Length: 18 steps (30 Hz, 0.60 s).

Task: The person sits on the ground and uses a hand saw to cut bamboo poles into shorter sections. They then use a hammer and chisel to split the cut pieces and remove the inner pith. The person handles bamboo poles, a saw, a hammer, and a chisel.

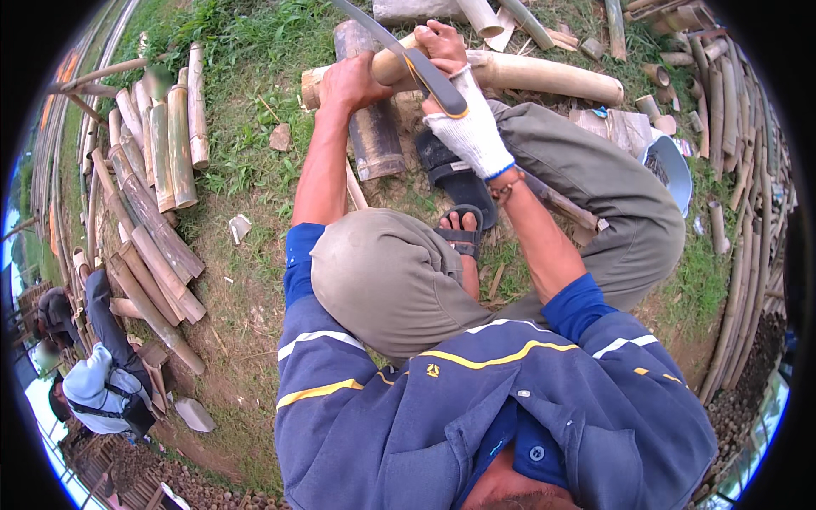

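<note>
Closed on the short bamboo piece (390, 68), the bare left hand (347, 83) apparently steadies it over the dark bamboo block (378, 144), likely a rest. From my remote view, the saw (438, 85) crosses the gloved right hand (474, 104), presumably for quick reach; that hand's fingers curl on the piece's right end. Whether they also clasp the handle, I cannot tell. Rightward extends a long pole (557, 76).

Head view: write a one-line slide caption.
Outdoors, a bare left hand grips a bamboo piece while a curved-bladed saw lies across the white-gloved right hand.
</note>
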Each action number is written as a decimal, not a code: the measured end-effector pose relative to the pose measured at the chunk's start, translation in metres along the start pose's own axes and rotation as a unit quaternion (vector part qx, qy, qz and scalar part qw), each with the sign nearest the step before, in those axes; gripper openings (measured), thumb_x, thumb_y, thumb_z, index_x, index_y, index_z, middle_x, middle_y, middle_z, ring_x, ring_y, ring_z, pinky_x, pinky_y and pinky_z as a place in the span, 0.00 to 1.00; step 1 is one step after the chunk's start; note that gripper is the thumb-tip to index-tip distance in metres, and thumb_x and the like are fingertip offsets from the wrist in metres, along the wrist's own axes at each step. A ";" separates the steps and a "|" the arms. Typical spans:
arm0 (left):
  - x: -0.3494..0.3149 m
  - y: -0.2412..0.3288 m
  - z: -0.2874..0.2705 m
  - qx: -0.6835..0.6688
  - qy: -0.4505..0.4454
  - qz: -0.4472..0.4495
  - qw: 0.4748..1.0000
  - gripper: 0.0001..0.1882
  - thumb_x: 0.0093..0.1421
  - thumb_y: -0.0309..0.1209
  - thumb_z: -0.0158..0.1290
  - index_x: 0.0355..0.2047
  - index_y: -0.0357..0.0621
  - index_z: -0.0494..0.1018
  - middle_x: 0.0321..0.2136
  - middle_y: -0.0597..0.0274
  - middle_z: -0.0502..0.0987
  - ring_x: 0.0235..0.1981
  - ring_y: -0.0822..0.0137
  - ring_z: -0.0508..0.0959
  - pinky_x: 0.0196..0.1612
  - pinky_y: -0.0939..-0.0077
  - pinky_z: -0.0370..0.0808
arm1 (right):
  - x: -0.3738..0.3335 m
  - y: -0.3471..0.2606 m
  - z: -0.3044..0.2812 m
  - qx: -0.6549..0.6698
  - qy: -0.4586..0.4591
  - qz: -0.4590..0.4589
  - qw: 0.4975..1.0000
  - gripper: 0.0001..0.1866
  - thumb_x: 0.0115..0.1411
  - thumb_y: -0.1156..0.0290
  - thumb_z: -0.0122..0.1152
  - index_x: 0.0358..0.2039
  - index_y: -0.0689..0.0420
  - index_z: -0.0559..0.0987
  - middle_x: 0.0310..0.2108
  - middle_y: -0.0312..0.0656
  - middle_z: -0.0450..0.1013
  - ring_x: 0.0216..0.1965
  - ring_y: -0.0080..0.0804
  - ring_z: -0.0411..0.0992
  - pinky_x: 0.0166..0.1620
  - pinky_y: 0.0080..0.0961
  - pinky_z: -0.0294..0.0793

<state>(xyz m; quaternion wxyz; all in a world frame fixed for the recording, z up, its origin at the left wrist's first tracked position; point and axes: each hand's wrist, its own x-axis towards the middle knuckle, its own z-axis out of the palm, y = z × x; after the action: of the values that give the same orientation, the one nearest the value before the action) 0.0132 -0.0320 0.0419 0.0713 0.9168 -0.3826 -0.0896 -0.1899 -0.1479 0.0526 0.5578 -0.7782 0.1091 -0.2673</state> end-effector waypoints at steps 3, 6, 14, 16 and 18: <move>-0.004 -0.035 -0.013 0.006 0.027 -0.019 0.999 0.44 0.43 0.58 0.72 0.56 0.45 0.80 0.42 0.41 0.87 0.44 0.45 0.88 0.51 0.52 0.84 | 0.039 0.008 0.006 0.035 -0.071 -0.003 0.997 0.24 0.63 0.79 0.63 0.60 0.57 0.73 0.57 0.44 0.74 0.58 0.27 0.75 0.61 0.28 0.75; 0.011 -0.030 0.001 -0.016 0.032 0.002 0.999 0.39 0.42 0.53 0.73 0.51 0.43 0.81 0.42 0.42 0.87 0.44 0.46 0.88 0.50 0.52 0.85 | 0.041 0.022 -0.007 -0.005 -0.051 -0.066 0.996 0.28 0.65 0.76 0.65 0.64 0.56 0.70 0.49 0.40 0.79 0.48 0.31 0.79 0.54 0.28 0.79; -0.007 -0.015 0.038 -0.033 0.128 -0.011 0.991 0.34 0.42 0.46 0.77 0.45 0.39 0.79 0.41 0.48 0.86 0.45 0.49 0.88 0.49 0.56 0.85 | 0.102 -0.039 -0.023 0.046 -0.146 0.131 0.979 0.21 0.74 0.67 0.64 0.63 0.55 0.72 0.22 0.30 0.71 0.17 0.17 0.69 0.21 0.18 0.68; -0.013 -0.009 0.048 -0.047 0.139 -0.025 0.989 0.34 0.43 0.44 0.77 0.46 0.38 0.78 0.42 0.49 0.86 0.45 0.49 0.88 0.49 0.56 0.85 | 0.104 -0.108 -0.024 0.104 -0.125 0.111 0.980 0.21 0.77 0.69 0.59 0.68 0.53 0.73 0.26 0.30 0.73 0.19 0.14 0.67 0.23 0.16 0.68; -0.008 -0.003 0.043 -0.057 0.136 -0.033 0.989 0.34 0.43 0.43 0.77 0.47 0.38 0.77 0.43 0.49 0.86 0.46 0.50 0.87 0.49 0.56 0.85 | 0.111 -0.137 -0.051 0.038 -0.140 0.024 0.989 0.23 0.77 0.69 0.58 0.70 0.52 0.72 0.27 0.30 0.73 0.20 0.12 0.65 0.24 0.15 0.67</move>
<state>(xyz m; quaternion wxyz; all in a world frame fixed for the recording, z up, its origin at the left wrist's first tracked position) 0.0001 -0.0270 0.0009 0.1714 0.9270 -0.3335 0.0119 -0.1426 -0.1929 0.2243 0.6026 -0.7835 0.0387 -0.1465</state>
